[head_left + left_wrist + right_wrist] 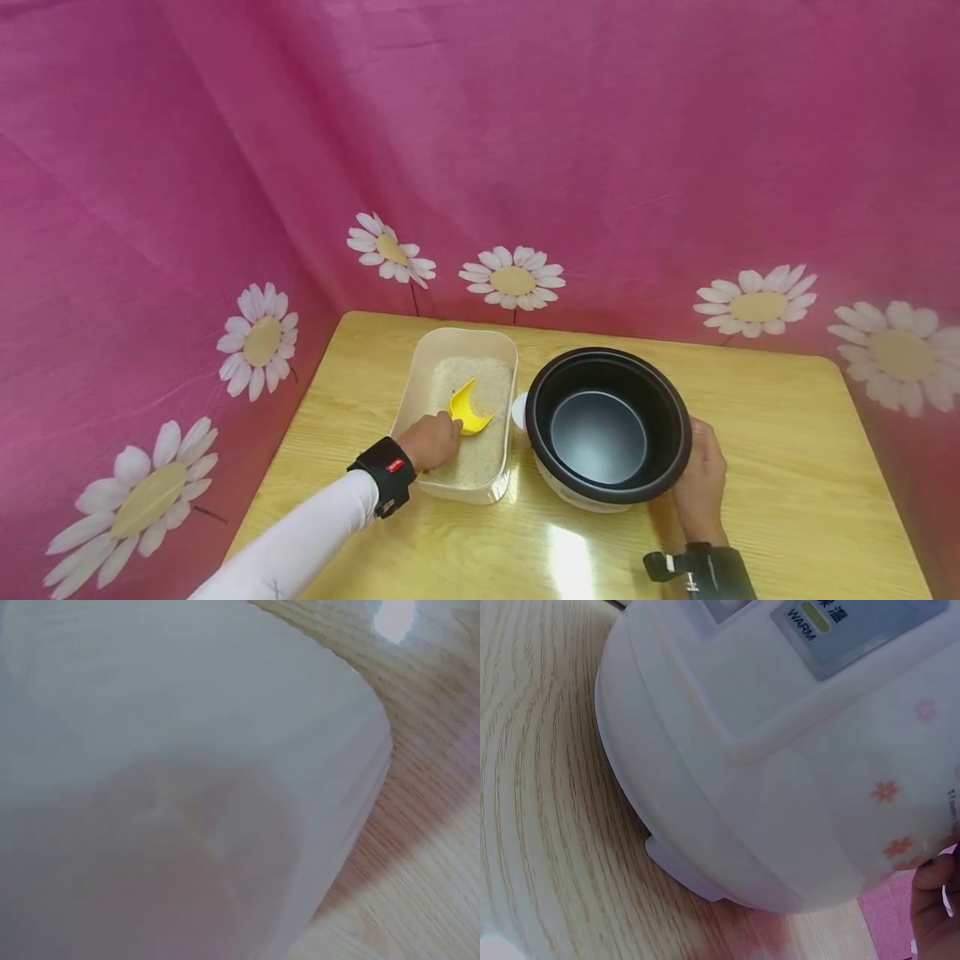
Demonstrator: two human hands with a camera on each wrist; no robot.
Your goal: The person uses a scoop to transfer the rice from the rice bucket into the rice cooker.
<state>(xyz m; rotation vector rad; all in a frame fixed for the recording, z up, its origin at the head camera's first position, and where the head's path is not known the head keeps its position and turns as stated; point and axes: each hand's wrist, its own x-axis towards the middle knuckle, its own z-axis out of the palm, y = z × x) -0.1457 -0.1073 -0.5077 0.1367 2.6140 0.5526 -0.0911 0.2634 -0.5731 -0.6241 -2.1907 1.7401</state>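
Observation:
My left hand (432,442) grips the handle end of a yellow scoop (467,410), whose bowl rests in the pale grains, which look like rice (480,454). They fill the lower part of an open rectangular plastic bin (427,348). In the left wrist view the bin's cloudy wall (187,690) fills most of the picture and hides the hand. At the right side of a white rice cooker (765,810), my right hand (701,479) holds on with bent fingers. The cooker stands lidless, its black inner pot (600,437) showing a bare bottom.
Both things stand side by side on a light wooden table (787,467). A white lug (519,411) on the cooker juts toward the bin. Pink cloth (600,150) with daisies hangs behind the table and along its left side.

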